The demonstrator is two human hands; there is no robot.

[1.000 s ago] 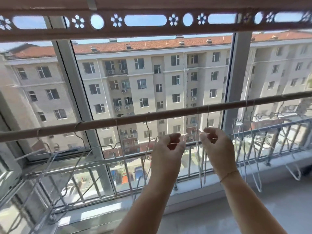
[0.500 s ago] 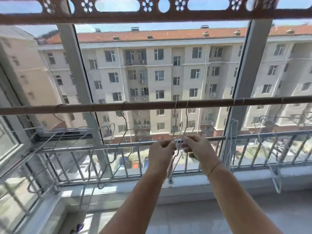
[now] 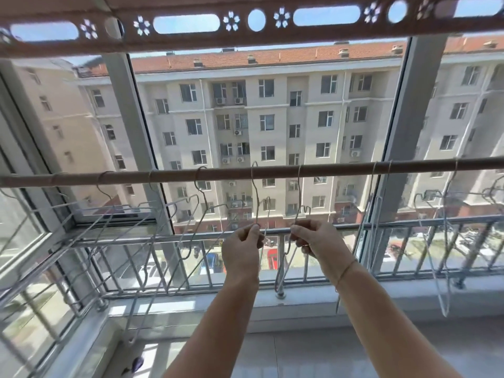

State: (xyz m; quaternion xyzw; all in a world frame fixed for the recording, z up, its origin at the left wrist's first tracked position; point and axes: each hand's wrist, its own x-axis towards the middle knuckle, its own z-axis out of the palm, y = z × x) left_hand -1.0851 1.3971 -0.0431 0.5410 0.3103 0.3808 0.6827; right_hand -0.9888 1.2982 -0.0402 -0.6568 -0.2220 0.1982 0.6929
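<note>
Steel-wire left hanger (image 3: 257,205) and right hanger (image 3: 300,192), both hooked on rod (image 3: 341,168) above the grip.
Head view: left hand (image 3: 241,248) pinches left hanger's neck, right hand (image 3: 313,240) the right one's, fingers curled tight on wire. Slide hooks along rod, keep them apart, no twisting: neighbours tangle. Count: 2 held, roughly 4 spare hangers (image 3: 203,192) left of grip, 3 right, 1 rod.

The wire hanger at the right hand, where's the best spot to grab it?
Pinch the wire hanger at its thin neck just below the hook, from the room side, like the right hand does. The hook loops over the pole, and the neck hangs bare.
</note>
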